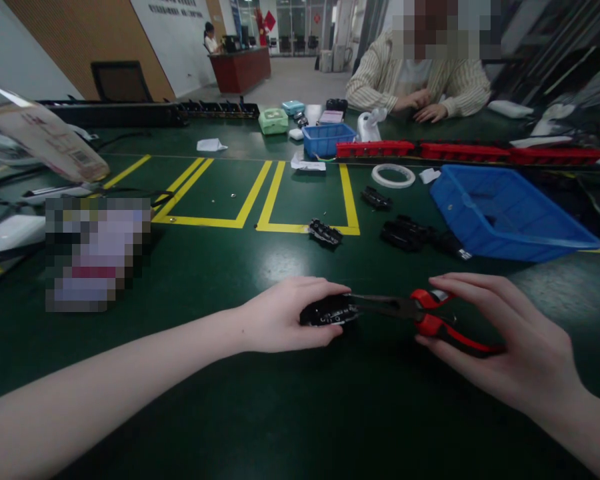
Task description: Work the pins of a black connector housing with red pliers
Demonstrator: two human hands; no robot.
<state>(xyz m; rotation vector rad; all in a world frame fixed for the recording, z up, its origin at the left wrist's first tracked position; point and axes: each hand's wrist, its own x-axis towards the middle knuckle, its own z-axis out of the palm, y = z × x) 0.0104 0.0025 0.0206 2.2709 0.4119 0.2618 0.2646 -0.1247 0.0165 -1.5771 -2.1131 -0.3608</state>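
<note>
A small black plastic part [330, 312] is gripped between the thumb and fingers of my left hand [290, 313], just above the green table. In my right hand [520, 340] are red-handled long-nose pliers [423, 312], pointing left. Their slim jaws reach the upper right side of the black part; whether they grip it is hard to see. Thumb and fingers of my right hand lie around the spread handles. Beyond my hands sit similar black parts: one [325, 232] on the yellow tape, another [377, 198] farther back, and a darker cluster [407, 233] to the right.
At the right stands a blue bin [515, 213], with a tape roll [393, 176] left of it. Red strips [465, 152] and a smaller blue basket [329, 139] lie farther back. A person in a striped shirt [370, 80] sits opposite. A bottle [45, 133] tilts at the left.
</note>
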